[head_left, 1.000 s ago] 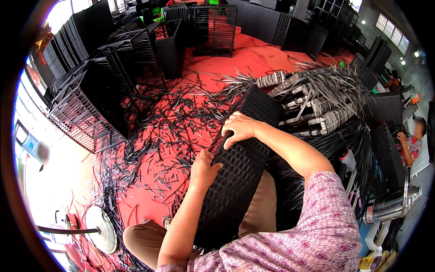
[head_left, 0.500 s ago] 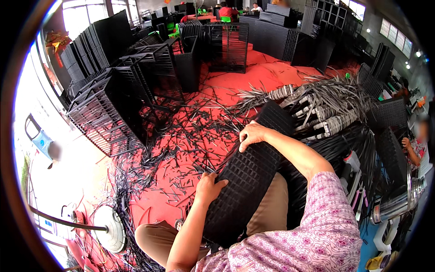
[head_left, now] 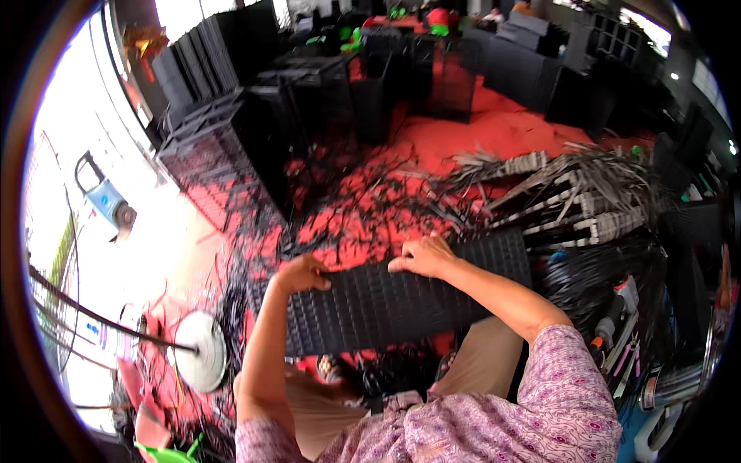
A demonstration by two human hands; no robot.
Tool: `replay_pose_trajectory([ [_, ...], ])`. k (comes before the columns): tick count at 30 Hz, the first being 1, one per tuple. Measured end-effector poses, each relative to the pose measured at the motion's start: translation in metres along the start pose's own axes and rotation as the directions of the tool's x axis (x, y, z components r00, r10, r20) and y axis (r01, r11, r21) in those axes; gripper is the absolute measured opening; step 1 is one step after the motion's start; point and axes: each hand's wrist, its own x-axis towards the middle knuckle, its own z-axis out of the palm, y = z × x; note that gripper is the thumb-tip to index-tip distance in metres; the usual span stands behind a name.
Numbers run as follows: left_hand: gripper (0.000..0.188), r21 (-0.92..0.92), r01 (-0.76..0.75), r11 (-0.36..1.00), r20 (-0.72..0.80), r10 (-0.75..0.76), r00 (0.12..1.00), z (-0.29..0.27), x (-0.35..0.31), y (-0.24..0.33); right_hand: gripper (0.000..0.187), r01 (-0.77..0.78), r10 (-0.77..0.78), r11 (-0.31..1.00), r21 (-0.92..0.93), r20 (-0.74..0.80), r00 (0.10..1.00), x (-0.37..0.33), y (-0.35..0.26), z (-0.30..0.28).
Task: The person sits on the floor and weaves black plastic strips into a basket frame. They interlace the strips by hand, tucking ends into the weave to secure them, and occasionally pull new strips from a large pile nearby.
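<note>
Across my lap lies a long black woven panel (head_left: 378, 312), its basket-like strips facing me. My left hand (head_left: 299, 275) grips its far edge toward the left, thumb over the front face. Farther right along the same edge, my right hand (head_left: 424, 256) is closed on the panel too, and its fingertips are hidden behind it. The panel is tilted, and its right end reaches out past my right forearm.
Loose black strips (head_left: 363, 197) litter the red floor (head_left: 494, 123). Bundled strips (head_left: 602, 228) lie at right, with tools (head_left: 625, 324) nearer me. Black frames (head_left: 224, 154) stand at far left. A white round base (head_left: 199, 351) with a pole sits at left. People are in the background.
The panel has swung from a steep slant to lying nearly crosswise over my lap. My left hand has moved left and farther away; my right hand has come slightly nearer. The view has shifted.
</note>
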Motion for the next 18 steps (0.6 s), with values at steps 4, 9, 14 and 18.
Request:
replay_pose_trajectory([
  [4,0.051,-0.004,-0.052,0.999,-0.06,0.052,0.997,0.014,0.002,-0.003,0.054,-0.009,0.008,1.0,-0.017,-0.034,0.999,-0.001,0.011,0.022],
  [9,0.046,-0.148,-0.077,0.986,-0.122,0.059,0.991,0.024,-0.006,-0.009,0.039,0.155,-0.15,0.987,0.04,-0.108,0.983,-0.013,0.023,0.022],
  [14,0.05,0.309,0.108,0.945,-0.417,0.033,0.908,0.027,-0.022,0.054,0.035,0.198,-0.199,0.98,-0.027,-0.226,0.954,-0.02,0.018,0.026],
  [18,0.035,0.278,-0.207,0.938,-0.406,0.31,0.86,0.054,0.017,0.087,0.033,0.211,-0.239,0.966,-0.147,-0.212,0.947,-0.014,0.008,0.016],
])
